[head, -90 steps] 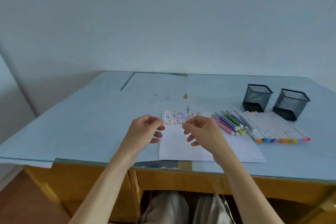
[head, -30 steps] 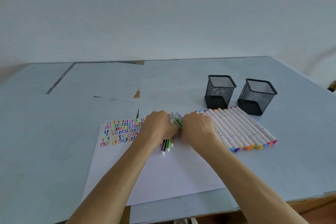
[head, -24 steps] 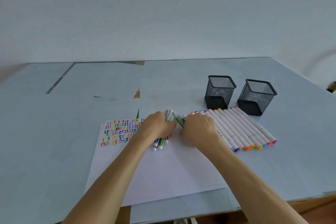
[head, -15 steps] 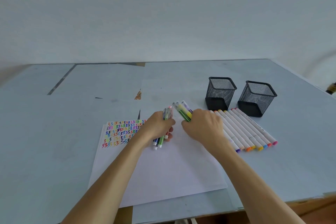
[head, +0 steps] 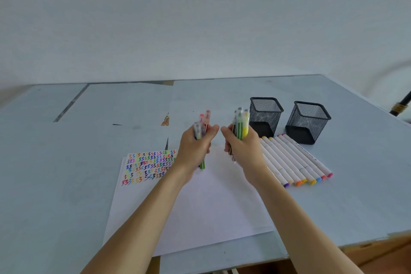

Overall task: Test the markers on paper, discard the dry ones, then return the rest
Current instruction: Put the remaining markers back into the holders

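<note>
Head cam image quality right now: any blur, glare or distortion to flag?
Head view: soft, even light, no glare, only faint shadows; wide-angle bending curves the table edges; marker caps above the left hand and right hand look slightly smeared; the scribbles on the paper and the mesh cups stay sharp.
</note>
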